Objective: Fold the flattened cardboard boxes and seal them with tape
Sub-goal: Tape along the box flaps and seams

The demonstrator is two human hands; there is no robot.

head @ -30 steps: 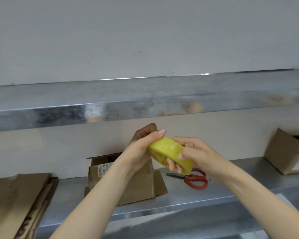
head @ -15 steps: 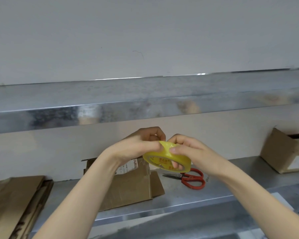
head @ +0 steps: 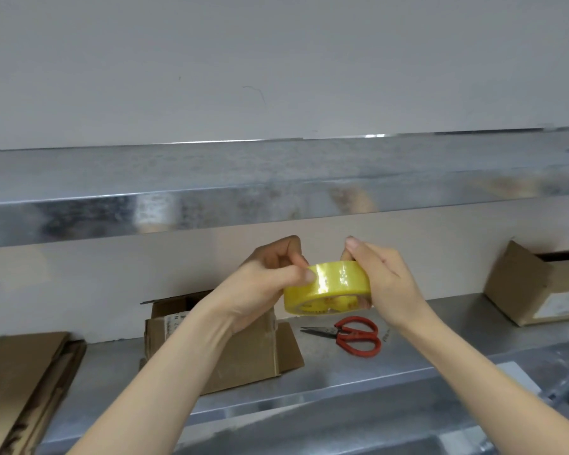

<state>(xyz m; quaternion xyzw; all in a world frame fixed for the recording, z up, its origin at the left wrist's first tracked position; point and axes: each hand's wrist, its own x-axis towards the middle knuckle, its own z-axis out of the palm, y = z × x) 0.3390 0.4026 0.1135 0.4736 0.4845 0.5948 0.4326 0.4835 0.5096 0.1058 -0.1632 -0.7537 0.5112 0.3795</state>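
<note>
Left hand (head: 263, 285) and right hand (head: 386, 284) clasp the tape roll (head: 329, 287) between their fingers (head: 298, 274), apparently seeking its end; peeling comes next.

- the tape roll (head: 329, 285) is glossy yellow, with red print on its side.
- the scissors (head: 355, 336) have red handles and dark grey blades.
- the cardboard box (head: 250, 356) is plain brown with a white label.
- the flattened cardboard (head: 23, 382) is brown.
- the shelf (head: 211, 178) is mottled silver-grey.
- the wall (head: 276, 60) is pale grey.
</note>
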